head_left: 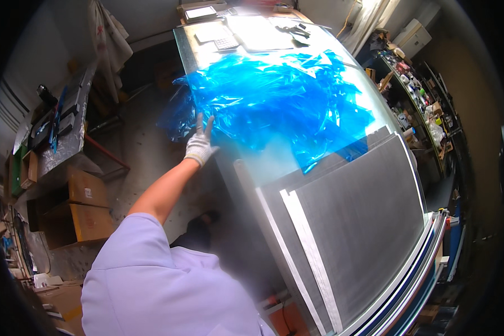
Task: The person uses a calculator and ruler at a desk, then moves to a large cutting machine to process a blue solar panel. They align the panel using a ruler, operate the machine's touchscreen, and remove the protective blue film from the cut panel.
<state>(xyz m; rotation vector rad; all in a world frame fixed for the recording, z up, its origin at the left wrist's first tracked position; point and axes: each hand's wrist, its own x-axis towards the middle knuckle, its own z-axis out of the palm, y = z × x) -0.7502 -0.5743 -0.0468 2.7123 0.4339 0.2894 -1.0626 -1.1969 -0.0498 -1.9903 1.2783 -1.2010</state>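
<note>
My left hand (200, 147), in a white knit glove, reaches to the near left edge of a heap of crumpled blue plastic film (274, 101). Its fingers are spread, two of them stretched out against the film; whether they press on it I cannot tell. The shiny film covers the middle of a worktable (369, 84) and hangs over its left edge. In front of the film lie dark grey flat sheets (353, 207), with white strips (311, 252) along their left side. My right hand is out of view.
Papers (257, 33) and a calculator (226, 42) lie at the table's far end. Cluttered shelves (420, 106) stand on the right. On the left are a cardboard box (87, 207) and a side bench (67, 126). Long profiles (414, 274) run along the table's near right edge.
</note>
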